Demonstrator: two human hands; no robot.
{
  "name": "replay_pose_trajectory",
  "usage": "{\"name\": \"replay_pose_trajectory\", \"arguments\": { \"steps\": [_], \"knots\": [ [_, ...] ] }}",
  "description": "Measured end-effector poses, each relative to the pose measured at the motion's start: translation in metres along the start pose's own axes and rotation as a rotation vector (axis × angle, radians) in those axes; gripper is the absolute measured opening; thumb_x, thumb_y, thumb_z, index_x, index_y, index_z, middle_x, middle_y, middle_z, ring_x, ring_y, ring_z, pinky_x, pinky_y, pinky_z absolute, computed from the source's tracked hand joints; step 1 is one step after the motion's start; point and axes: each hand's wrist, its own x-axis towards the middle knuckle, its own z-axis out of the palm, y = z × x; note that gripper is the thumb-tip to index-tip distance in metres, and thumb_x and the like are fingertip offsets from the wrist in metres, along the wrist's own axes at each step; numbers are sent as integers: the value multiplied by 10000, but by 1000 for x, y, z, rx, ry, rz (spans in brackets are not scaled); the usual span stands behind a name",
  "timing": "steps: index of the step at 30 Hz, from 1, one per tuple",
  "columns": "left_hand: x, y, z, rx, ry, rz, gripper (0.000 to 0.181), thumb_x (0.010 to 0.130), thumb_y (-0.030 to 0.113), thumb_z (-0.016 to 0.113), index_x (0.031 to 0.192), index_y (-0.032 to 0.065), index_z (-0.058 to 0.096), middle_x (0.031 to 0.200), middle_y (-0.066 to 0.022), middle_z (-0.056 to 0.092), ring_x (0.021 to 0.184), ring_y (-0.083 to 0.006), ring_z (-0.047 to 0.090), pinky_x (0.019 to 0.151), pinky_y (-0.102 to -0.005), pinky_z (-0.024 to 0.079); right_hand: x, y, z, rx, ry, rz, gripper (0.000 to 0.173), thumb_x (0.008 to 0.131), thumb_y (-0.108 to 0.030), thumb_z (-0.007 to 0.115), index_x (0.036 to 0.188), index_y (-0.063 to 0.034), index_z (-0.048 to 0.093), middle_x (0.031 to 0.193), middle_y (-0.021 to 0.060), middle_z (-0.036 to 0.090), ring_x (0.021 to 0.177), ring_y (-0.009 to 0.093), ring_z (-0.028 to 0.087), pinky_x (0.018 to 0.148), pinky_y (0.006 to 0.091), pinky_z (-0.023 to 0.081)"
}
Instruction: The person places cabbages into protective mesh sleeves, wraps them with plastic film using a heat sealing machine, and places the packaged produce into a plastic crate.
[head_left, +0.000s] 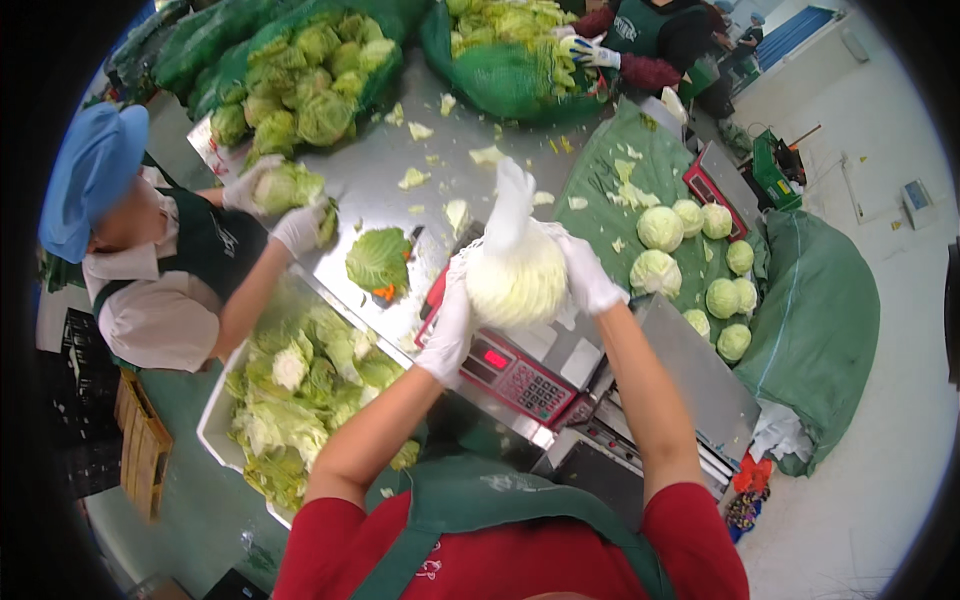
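A pale cabbage (517, 289) is held between my two white-gloved hands. My left hand (450, 326) grips its left side, and my right hand (587, 274) has hold of the opposite side. A thin white sleeve or net wrap (511, 206) bunches up above the cabbage; its exact material is hard to tell. Directly beneath is a red electronic scale (517, 379) with a lit display and a keypad. To the right of it stands a metal-topped machine (675, 367).
A co-worker's gloved hands (296, 229) trim a cabbage at left. Trimmed leaves fill a white bin (217, 431). Peeled cabbages (660, 229) rest on green cloth (592, 172) at right. Green net sacks (510, 82) occupy the far side. Leaf scraps and an orange-handled knife (385, 292) lie nearby.
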Motion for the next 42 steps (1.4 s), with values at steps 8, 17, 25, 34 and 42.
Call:
{"name": "replay_pose_trajectory", "arguments": {
  "steps": [8,17,25,34,42],
  "knots": [
    [-150,15,28,-121,-235,-561,830,968,696,241,1438,37,427,1431,-149,505,1265,-292,534,1087,-437,419,-233,-45,7,-36,94,66,288,1001,-183,510,1100,53,643,1011,86,683,957,157,630,879,292,486],
    [-216,-61,108,-435,-311,-527,373,963,247,537,1209,-30,577,1048,-183,682,1038,-276,661,940,-434,535,-353,6,-89,114,-44,-1,340,1014,-270,491,1062,26,653,1002,108,695,893,232,651,830,355,516],
    [-245,-170,228,-138,-379,-200,545,849,169,603,1360,75,440,1215,-164,553,1054,-280,597,899,-393,525,-479,41,-124,1098,180,159,478,1047,-363,357,1382,-47,487,1368,104,560,1251,244,544,1073,385,434],
    [-162,-250,340,110,-407,-150,290,963,266,567,1084,10,631,1059,-87,652,981,-168,622,849,-298,510,-401,34,-272,723,746,-207,412,981,-233,500,1349,-50,528,1241,128,612,1107,259,599,985,379,465],
    [-77,-289,351,688,-342,388,378,1001,385,542,1115,33,623,974,-96,674,833,-196,636,788,-335,525,-382,78,-350,-533,930,-380,425,980,-299,497,1249,14,596,1205,131,618,1137,219,563,1021,322,413]
  ]
}}
